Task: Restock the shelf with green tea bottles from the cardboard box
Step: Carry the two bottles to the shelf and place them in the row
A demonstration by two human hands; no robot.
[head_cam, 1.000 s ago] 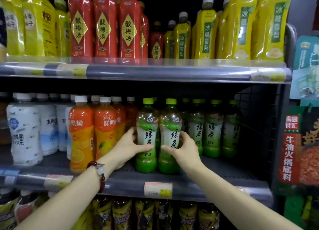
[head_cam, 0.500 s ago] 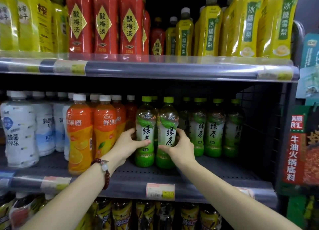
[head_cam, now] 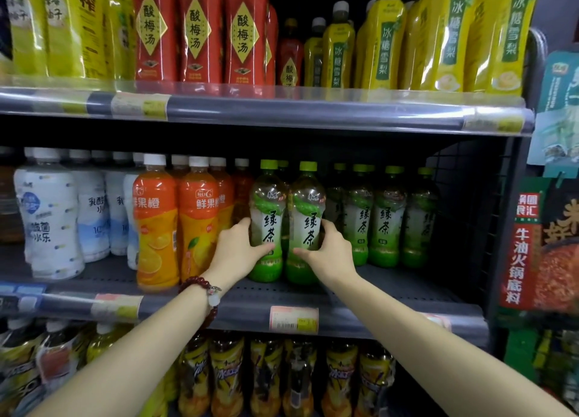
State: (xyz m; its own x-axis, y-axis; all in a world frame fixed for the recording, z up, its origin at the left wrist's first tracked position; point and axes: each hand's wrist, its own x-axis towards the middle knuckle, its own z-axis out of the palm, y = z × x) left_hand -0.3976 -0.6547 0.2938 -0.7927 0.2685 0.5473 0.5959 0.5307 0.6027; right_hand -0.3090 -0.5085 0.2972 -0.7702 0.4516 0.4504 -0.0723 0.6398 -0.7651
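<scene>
Green-capped tea bottles [head_cam: 268, 225] [head_cam: 308, 228] upright on shelf [head_cam: 360, 315], right of orange juice [head_cam: 197, 225]; left hand [head_cam: 236, 250], right hand [head_cam: 329, 253] each grasp one (probably aligning labels forward).

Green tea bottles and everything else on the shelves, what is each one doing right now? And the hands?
Left green tea bottle: upright on the middle shelf, capped, held.
Right green tea bottle: upright beside it, capped, held.
Left hand: grip curled round the left bottle.
Right hand: grip curled round the right bottle.
Orange juice bottles: upright, capped.
Price tag: stuck on the shelf edge.
</scene>
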